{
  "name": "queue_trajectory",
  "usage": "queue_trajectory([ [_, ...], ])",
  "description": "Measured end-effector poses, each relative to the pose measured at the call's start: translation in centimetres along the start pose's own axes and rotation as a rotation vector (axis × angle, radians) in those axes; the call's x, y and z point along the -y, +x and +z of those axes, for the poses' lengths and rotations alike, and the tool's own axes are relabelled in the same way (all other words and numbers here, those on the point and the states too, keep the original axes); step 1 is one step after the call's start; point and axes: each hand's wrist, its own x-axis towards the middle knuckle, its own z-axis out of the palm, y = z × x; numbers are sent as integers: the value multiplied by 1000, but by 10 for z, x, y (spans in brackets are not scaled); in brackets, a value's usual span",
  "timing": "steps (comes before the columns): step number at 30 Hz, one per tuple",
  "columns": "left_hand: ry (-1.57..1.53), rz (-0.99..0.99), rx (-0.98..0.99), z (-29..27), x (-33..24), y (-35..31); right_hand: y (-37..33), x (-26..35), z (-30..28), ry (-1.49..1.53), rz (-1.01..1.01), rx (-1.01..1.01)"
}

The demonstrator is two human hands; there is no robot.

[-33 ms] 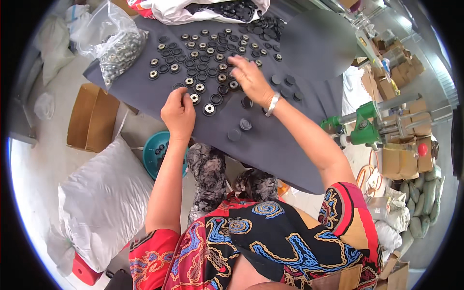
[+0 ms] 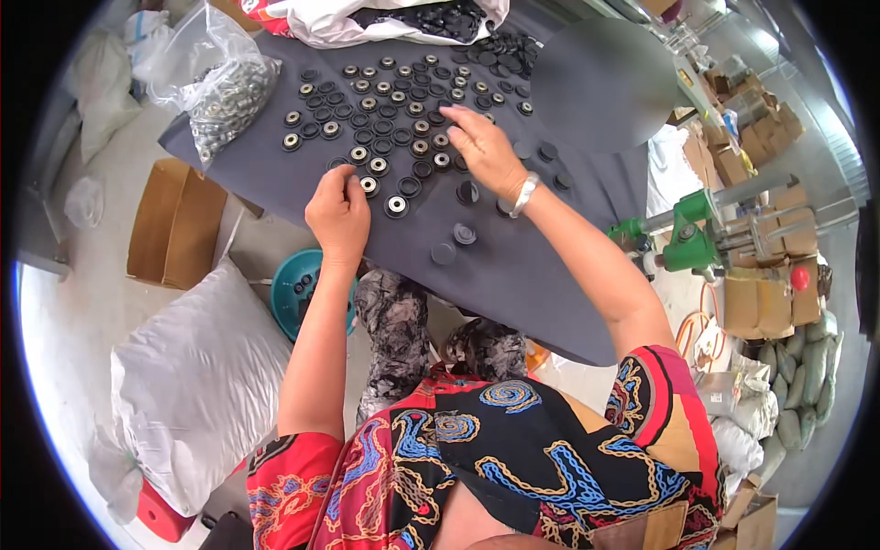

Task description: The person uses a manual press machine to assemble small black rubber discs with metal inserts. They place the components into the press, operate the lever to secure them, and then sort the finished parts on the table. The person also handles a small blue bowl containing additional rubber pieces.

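Small assembly workshop. Dark grey work table (image 2: 550, 266) covered in rows of small black round washers with metal centres (image 2: 394, 119); clear plastic bag of metal fittings (image 2: 220, 101); green bench press (image 2: 687, 238); stacked brown cardboard cartons (image 2: 770, 293); white stuffed sacks (image 2: 192, 385).

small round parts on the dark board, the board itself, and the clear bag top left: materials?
Round parts: black rings, likely rubber or plastic, matte; many have a shiny, probably metal, centre insert. Board: dark grey, flat, matte, possibly rubber sheet or coated board; unclear. Bag: clear plastic film, glossy creases, filled with silvery, metal-looking pieces. Left hand touches the parts; right hand rests on them.
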Motion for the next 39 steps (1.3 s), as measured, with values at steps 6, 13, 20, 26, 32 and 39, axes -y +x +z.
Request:
queue_trajectory([
  [6,17,91,-41,-1,6,-5,-54,24,-29,-267,-147,304],
  [13,25,117,-49,-2,4,-4,-58,21,-18,-360,-141,52],
  [20,46,79,-21,-1,6,-1,22,51,-34,-353,-324,-293],
  [26,38,51,-7,-1,4,-2,17,33,12,-388,-225,-55],
  [32,44,3,-18,-2,-2,-5,-8,-6,67,-382,-94,145],
  [39,57,32,-1,0,0,-2,9,-15,28,-77,34,118],
])
